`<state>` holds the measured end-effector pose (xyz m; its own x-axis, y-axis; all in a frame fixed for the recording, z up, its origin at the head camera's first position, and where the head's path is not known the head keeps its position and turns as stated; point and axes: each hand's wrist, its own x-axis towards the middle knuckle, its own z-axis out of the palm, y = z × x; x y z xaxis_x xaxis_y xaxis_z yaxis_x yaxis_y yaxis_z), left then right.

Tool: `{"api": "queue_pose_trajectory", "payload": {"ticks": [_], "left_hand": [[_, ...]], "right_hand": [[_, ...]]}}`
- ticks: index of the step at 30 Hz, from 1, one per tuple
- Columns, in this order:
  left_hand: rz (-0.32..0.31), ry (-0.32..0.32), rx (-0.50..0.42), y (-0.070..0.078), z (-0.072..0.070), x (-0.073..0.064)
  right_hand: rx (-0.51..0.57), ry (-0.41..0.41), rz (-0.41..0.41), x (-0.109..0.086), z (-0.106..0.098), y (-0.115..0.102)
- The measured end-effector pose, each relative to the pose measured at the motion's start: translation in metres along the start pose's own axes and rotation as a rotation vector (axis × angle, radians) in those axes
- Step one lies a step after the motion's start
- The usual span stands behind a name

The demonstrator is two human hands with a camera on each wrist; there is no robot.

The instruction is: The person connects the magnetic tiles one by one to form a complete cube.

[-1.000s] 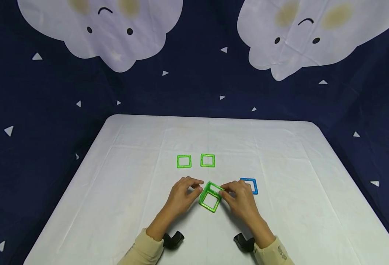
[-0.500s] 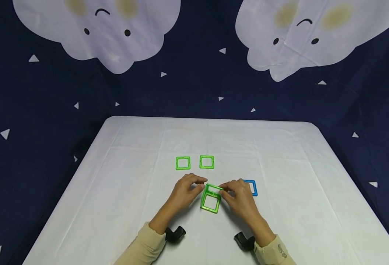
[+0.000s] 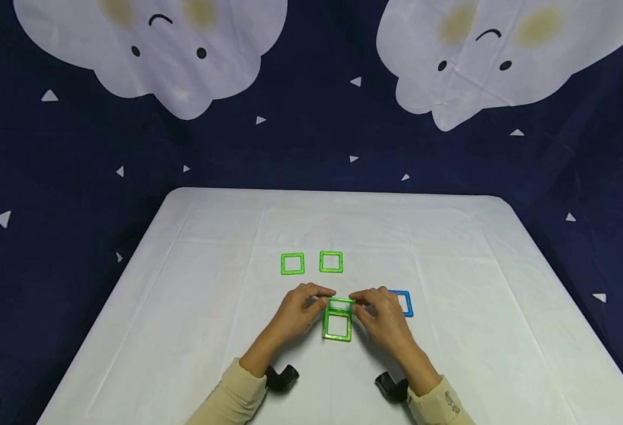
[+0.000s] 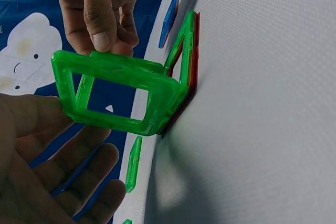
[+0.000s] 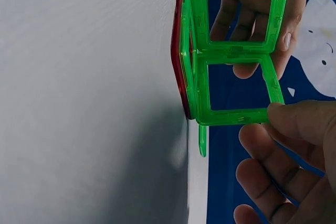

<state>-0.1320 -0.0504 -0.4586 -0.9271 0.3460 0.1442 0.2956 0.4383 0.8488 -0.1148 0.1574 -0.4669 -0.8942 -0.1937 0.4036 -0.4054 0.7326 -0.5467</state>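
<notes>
Several green square magnetic tiles [image 3: 337,338], open-framed and joined at their edges, form a part-built box in front of the person. Under its lower green tile lies a red tile [image 5: 177,51], along the side facing the table. My right hand [image 3: 386,316] pinches a corner of an upright green tile between thumb and forefinger, its other fingers loosely bent. At the opposite upper edge, my left hand [image 3: 295,310] holds a green tile [image 4: 105,121] with thumb and fingertips. Past the right hand is a blue square tile [image 3: 408,304], partly hidden by it.
Two loose green square tiles [image 3: 292,273] lie side by side farther back on the white-covered table [image 3: 226,236]. Behind the table's far edge hangs a dark blue cloth [image 3: 301,171] with clouds and small triangles. Black wrist-camera mounts [image 3: 281,378] sit at both wrists.
The joined tiles have turned from a slant to nearly square with the person. My left hand has shifted right, its fingertips now at the tile edge; the right hand keeps its pinch.
</notes>
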Motion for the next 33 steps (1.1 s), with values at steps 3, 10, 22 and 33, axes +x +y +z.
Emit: {"api": "queue_pose_trajectory", "payload": {"ticks": [3,10,22,33], "left_hand": [[0.008,0.005,-0.007,0.000,0.000,-0.002],[0.025,0.014,-0.002,0.000,-0.001,-0.007],[0.001,0.045,0.040,0.002,-0.005,-0.013],[-0.034,0.059,0.048,0.003,-0.005,-0.022]], "right_hand": [[0.007,-0.002,-0.006,0.001,0.000,-0.001],[0.015,-0.005,-0.016,0.002,-0.002,-0.004],[0.002,0.008,-0.009,0.032,-0.023,0.008],[0.009,-0.091,0.063,0.059,-0.021,0.015]]}}
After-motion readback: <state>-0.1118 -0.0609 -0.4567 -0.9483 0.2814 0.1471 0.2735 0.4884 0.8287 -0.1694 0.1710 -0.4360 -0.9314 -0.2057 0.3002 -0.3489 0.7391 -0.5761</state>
